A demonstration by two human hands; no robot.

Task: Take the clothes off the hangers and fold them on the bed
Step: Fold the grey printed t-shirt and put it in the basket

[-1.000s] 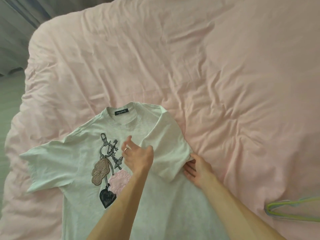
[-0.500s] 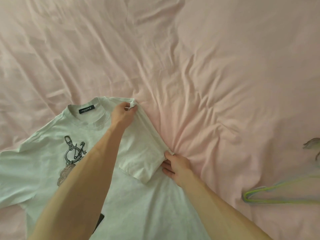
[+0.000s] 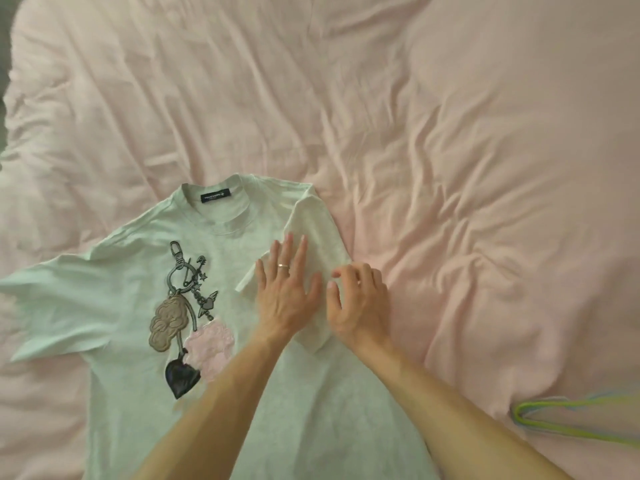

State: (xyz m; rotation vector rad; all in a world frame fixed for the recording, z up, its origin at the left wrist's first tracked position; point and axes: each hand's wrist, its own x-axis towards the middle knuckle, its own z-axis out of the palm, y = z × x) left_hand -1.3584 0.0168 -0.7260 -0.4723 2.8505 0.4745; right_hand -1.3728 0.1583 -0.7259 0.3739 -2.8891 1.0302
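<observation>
This is a bedroom in a home. A wide bed under a rumpled pink duvet [image 3: 450, 133] spreads out beyond and on both sides of the left hand [image 3: 285, 296] and the right hand [image 3: 360, 303]. A pale T-shirt [image 3: 121, 289] lies flat beneath them. A green clothes hanger [image 3: 554, 422] rests on the bedding, well right of the right hand.

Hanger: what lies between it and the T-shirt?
Only bare, wrinkled pink bedding lies between the hanger and the T-shirt, as the head view shows.
</observation>
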